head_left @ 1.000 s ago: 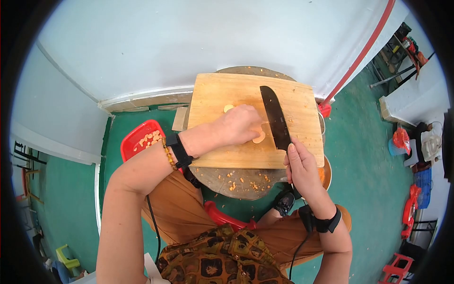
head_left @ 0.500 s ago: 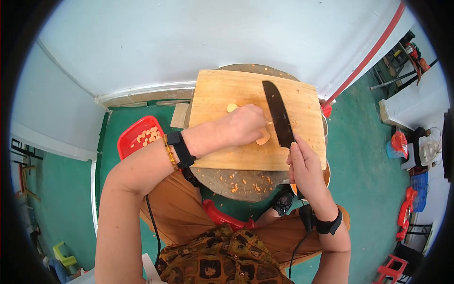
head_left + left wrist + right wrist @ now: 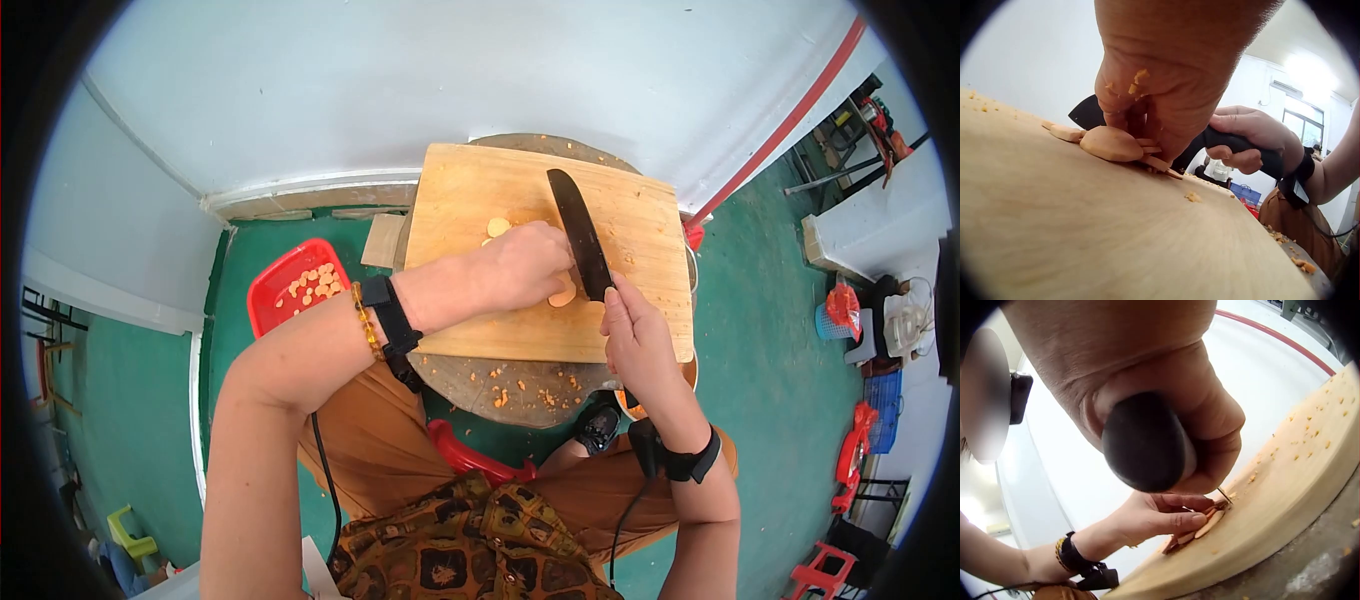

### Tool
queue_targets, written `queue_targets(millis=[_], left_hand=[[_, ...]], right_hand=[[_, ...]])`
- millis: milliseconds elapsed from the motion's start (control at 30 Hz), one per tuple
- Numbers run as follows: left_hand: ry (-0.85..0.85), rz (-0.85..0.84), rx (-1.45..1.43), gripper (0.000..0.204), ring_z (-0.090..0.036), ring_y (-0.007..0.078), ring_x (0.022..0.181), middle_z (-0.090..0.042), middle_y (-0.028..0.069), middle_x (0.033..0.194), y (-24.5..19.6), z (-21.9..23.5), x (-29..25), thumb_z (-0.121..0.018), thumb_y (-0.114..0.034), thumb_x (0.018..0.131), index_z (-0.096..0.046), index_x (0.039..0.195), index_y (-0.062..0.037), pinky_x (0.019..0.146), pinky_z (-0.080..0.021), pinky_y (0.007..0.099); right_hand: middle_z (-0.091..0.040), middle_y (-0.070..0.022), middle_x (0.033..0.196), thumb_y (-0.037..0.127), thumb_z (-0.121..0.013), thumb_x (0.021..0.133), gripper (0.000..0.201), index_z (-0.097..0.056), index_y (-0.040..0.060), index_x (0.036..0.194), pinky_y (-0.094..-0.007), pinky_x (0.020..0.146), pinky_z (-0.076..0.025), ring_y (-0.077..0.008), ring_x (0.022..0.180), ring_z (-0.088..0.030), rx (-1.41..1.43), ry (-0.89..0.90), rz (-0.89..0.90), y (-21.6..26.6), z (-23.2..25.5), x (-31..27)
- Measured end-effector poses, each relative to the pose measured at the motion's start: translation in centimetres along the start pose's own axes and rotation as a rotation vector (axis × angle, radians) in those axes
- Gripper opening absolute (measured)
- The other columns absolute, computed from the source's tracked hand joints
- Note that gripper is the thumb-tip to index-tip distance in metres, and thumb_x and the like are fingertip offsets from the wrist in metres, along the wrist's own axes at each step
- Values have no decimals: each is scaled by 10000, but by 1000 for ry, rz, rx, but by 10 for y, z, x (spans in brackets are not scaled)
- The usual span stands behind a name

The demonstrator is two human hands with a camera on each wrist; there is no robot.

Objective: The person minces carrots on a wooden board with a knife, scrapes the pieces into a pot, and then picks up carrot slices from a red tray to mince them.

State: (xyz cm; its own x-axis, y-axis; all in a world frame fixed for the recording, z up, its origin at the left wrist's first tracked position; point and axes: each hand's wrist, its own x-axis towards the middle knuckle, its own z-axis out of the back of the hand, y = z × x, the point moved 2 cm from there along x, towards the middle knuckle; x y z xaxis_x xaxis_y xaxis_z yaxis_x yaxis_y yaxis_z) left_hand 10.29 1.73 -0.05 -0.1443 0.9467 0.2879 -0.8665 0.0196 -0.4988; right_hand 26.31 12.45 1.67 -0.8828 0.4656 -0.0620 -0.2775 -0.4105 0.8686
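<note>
My right hand [image 3: 640,345] grips the black handle of a kitchen knife [image 3: 580,235], its dark blade angled over the wooden cutting board [image 3: 640,230]. Close to the left of the blade, my left hand [image 3: 525,265] holds a small stack of pale orange vegetable slices [image 3: 1111,144] on the board. In the right wrist view the thumb [image 3: 1185,522] lies along these slices, and the blade edge meets the board right by the fingertips. Other round slices [image 3: 498,227] lie on the board beyond the left hand. Small orange bits cling to that hand in the left wrist view.
Under the board is a round wooden block [image 3: 470,390] strewn with orange scraps. A red basin [image 3: 265,285] with several slices stands on the floor to the left. A bowl [image 3: 690,372] shows partly beyond the board's right side. A wall rises behind the board.
The knife has shifted slightly left relative to the board, closer to my left hand. Both hands keep their hold. The whole view has shifted a little.
</note>
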Motion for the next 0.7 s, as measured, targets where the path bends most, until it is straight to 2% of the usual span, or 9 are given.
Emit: queue_targets(millis=[133, 200, 267, 333, 433, 500, 567, 633, 700], left_hand=[[-23, 0, 7, 121, -581, 332, 852, -602, 147, 820, 2, -4, -2, -682, -106, 736, -672, 799, -2, 751, -489, 404], [-34, -29, 4, 121, -581, 330, 860, -602, 146, 821, 2, -3, -2, -685, -102, 732, -672, 801, -4, 750, -490, 404], [-33, -43, 7, 127, -580, 328, 869, -603, 147, 821, 4, -5, -1, -686, -103, 732, -673, 809, -3, 748, -489, 405], [-22, -36, 13, 134, -581, 328, 870, -604, 150, 820, 5, -4, -2, -688, -105, 731, -674, 815, -1, 746, -488, 406], [-26, -16, -14, 142, -584, 333, 858, -604, 154, 814, 4, -5, -2, -691, -109, 728, -674, 817, 0, 743, -487, 408], [-74, -34, -83, 144, -586, 336, 848, -605, 155, 809, 3, -3, -2, -692, -114, 728, -675, 813, 0, 742, -486, 410], [-34, -8, -30, 144, -587, 335, 841, -604, 155, 806, 4, -3, -2, -693, -118, 727, -678, 811, -2, 739, -487, 410], [-15, 17, 9, 142, -590, 334, 833, -604, 155, 804, 6, -5, -2, -693, -121, 727, -679, 805, -3, 729, -488, 411], [-12, 36, 29, 139, -594, 332, 821, -603, 155, 802, 6, -6, -1, -692, -123, 727, -678, 796, -4, 714, -490, 411]], right_hand=[[-513, -61, 680, 165, -442, 989, 342, -496, -22, 1270, -269, 564, -422, -121, 618, -493, 41, -72, -21, 2, 0, 4], [-499, -47, 671, 176, -444, 991, 341, -503, -10, 1271, -261, 563, -418, -112, 616, -485, 0, -29, 52, -6, -4, 10], [-489, -34, 668, 184, -444, 993, 340, -508, -2, 1271, -253, 561, -413, -105, 616, -482, 12, -21, 49, -10, -4, 11], [-482, -23, 670, 190, -443, 995, 342, -511, 0, 1271, -244, 557, -409, -99, 617, -482, 73, -29, -32, 5, -2, 9], [-486, -19, 670, 195, -435, 998, 339, -513, 4, 1267, -242, 545, -405, -92, 611, -487, 39, -38, -4, 5, -3, 10], [-476, -3, 676, 218, -417, 1008, 383, -453, 3, 1323, -211, 432, -359, -58, 480, -432, 26, 18, 13, -4, -8, 14], [-470, 4, 678, 231, -409, 1013, 407, -424, 2, 1350, -195, 375, -335, -42, 414, -405, 55, 28, 6, -7, -7, 15], [-468, 3, 675, 233, -410, 1013, 407, -426, 1, 1347, -194, 374, -334, -44, 413, -404, 120, 1, -29, 3, -4, 13], [-468, 0, 674, 234, -411, 1013, 407, -426, 0, 1346, -194, 372, -333, -46, 412, -404, 88, 12, 12, 4, -6, 15]])
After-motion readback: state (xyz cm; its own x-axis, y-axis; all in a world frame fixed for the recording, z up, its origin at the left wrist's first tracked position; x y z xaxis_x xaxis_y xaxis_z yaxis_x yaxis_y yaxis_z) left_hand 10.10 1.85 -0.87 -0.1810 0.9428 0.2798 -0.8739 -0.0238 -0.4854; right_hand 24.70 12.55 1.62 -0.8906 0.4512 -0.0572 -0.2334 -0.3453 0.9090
